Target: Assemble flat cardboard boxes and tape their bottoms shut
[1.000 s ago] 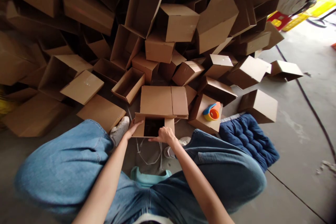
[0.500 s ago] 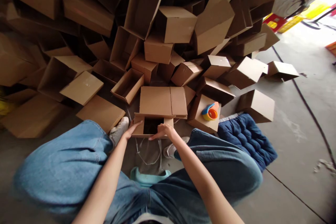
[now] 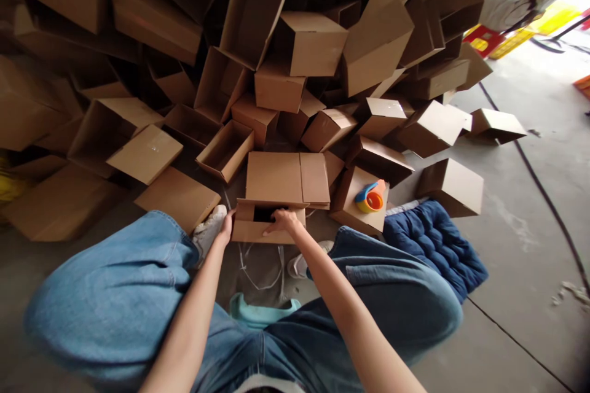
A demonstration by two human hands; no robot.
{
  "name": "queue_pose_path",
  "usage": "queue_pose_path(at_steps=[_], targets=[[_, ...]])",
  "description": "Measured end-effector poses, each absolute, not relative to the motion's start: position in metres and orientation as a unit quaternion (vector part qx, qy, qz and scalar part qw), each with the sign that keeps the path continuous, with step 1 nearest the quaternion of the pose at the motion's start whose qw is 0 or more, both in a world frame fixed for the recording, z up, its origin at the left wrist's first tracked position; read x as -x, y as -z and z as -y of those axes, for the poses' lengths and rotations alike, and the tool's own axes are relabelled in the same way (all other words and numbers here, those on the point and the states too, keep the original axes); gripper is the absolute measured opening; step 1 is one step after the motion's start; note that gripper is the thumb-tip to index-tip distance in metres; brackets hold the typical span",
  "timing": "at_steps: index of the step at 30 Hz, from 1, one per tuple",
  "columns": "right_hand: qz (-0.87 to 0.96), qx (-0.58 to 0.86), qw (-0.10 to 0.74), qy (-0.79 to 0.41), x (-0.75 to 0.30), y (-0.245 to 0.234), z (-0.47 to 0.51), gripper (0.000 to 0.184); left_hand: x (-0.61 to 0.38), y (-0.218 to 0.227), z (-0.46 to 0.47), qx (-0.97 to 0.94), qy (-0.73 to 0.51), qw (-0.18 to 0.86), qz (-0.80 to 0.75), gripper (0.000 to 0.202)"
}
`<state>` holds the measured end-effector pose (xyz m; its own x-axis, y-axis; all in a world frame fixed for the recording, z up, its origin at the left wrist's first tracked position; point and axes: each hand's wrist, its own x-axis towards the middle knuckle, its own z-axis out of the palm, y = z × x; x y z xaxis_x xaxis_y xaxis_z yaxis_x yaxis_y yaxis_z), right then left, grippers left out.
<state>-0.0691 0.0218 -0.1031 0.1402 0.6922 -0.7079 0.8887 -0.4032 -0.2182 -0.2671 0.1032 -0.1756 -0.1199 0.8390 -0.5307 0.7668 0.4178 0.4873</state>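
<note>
A small brown cardboard box [image 3: 244,232] lies on the floor between my feet, its near flap folded inward over part of the dark opening. My left hand [image 3: 226,226] rests along the box's left side, fingers stretched out flat against the wall. My right hand [image 3: 284,221] is on the near flap at the opening's edge, fingers bent over the edge and thumb on the flap. Directly behind the opening stands the raised far flap [image 3: 271,203]. A flat-topped cardboard box [image 3: 273,176] lies just beyond it.
Many cardboard boxes [image 3: 318,43] are heaped ahead. An orange and blue tape dispenser [image 3: 370,198] sits on a box at the right. Beside my right knee lies a navy cushion [image 3: 433,245]. A teal plastic seat edge [image 3: 262,313] and loose white string [image 3: 260,285] show between my legs.
The near flap has folded inward, narrowing the opening. My right hand has moved slightly forward with it. My left hand has slid from the box's top corner to its outer left side.
</note>
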Motion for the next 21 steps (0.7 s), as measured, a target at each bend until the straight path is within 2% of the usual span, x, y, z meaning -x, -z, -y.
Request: queue_pose_path(at_steps=[3, 7, 9, 12, 16, 19, 21], targets=[[-0.524, -0.765, 0.114, 0.357, 0.075, 0.108, -0.02, 0.065, 0.26, 0.179, -0.099, -0.542, -0.044, 0.376, -0.75, 0.029], [-0.513, -0.792, 0.096, 0.318, 0.088, 0.104, -0.009, 0.058, 0.25, 0.181, -0.086, -0.555, -0.044, 0.352, -0.753, 0.046], [-0.508, -0.806, 0.087, 0.292, 0.1, 0.102, 0.003, 0.062, 0.247, 0.182, -0.08, -0.558, -0.043, 0.338, -0.756, 0.055], [-0.505, -0.833, 0.047, 0.221, 0.116, 0.102, 0.025, 0.081, 0.244, 0.184, -0.076, -0.561, -0.043, 0.318, -0.763, 0.061], [-0.584, -0.802, -0.066, 0.107, 0.117, 0.108, 0.034, 0.122, 0.243, 0.187, -0.076, -0.565, -0.047, 0.304, -0.765, 0.063], [-0.636, -0.758, -0.025, 0.146, 0.111, 0.115, 0.023, 0.154, 0.244, 0.186, -0.078, -0.563, -0.046, 0.309, -0.765, 0.06], [-0.644, -0.747, 0.018, 0.163, 0.111, 0.119, 0.016, 0.162, 0.244, 0.183, -0.079, -0.559, -0.044, 0.316, -0.765, 0.058]])
